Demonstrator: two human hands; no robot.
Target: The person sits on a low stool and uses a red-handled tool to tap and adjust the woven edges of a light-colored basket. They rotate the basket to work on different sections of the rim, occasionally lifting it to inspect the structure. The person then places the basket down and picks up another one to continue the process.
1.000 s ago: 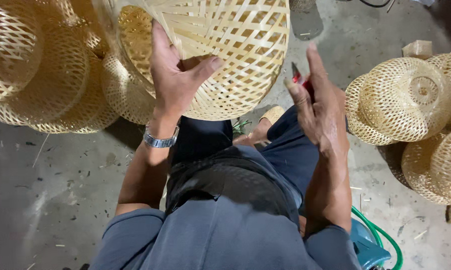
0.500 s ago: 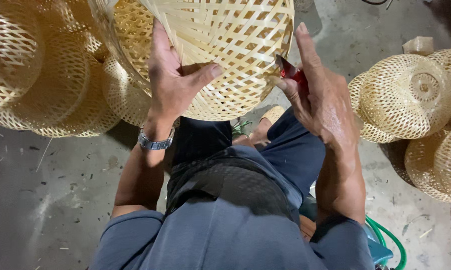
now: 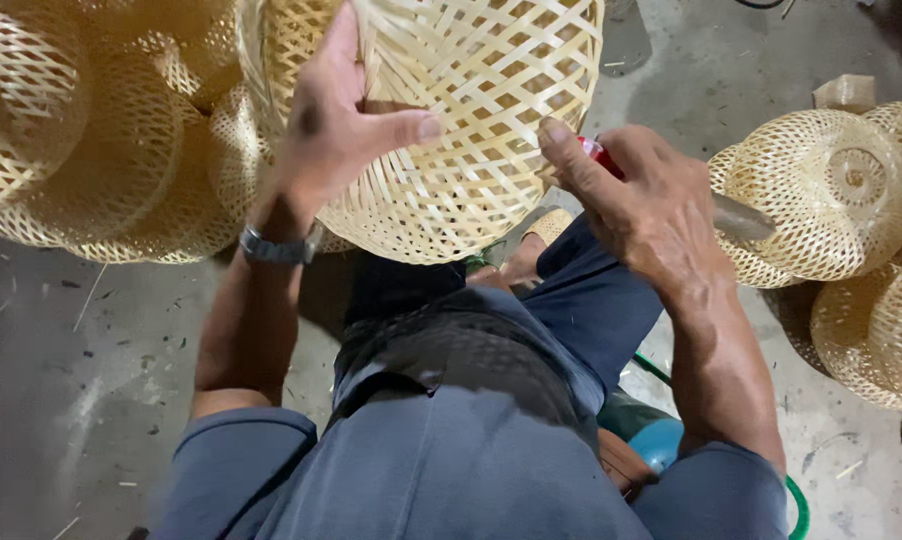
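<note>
A woven basket (image 3: 471,120) is gripped by the left hand (image 3: 341,130); at 3 o'clock, a red-handled tool (image 3: 671,190) is clasped by the right hand (image 3: 641,205), trimming unfinished.

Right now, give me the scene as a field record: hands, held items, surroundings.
left hand: grips the woven bamboo basket at its rim, thumb pressed on the weave
right hand: index fingertip on the basket wall; closed around a red-handled tool
tool blade: sticks out past the hand, away from the basket
wristwatch: on left wrist
left stack: similar woven baskets, piled
right stack: more woven baskets on the floor
floor: grey concrete, scattered slivers
</note>
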